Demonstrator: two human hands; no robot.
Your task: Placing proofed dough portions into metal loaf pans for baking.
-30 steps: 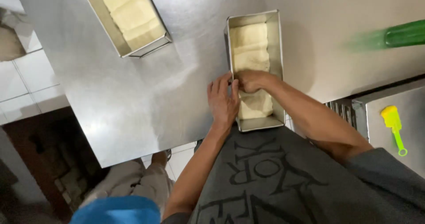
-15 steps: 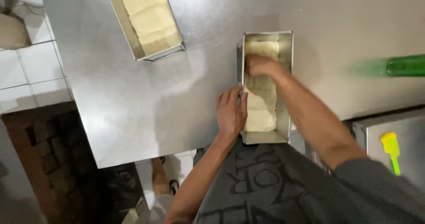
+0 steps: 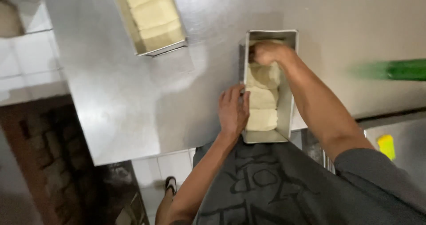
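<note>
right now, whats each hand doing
Left hand: open, flat against the loaf tin side.
Right hand: curled down on the dough; grip cannot be told.

Looking down, we see a dark grey short-sleeved T-shirt (image 3: 284, 185) with large black printed lettering across the chest, the sleeve hem sitting above the elbow. Both forearms are bare, and so are the left hand (image 3: 232, 109) and the right hand (image 3: 268, 52), no gloves, rings or watch showing. Far below, a dark sandal (image 3: 171, 183) with a pale strap peeks out.
</note>
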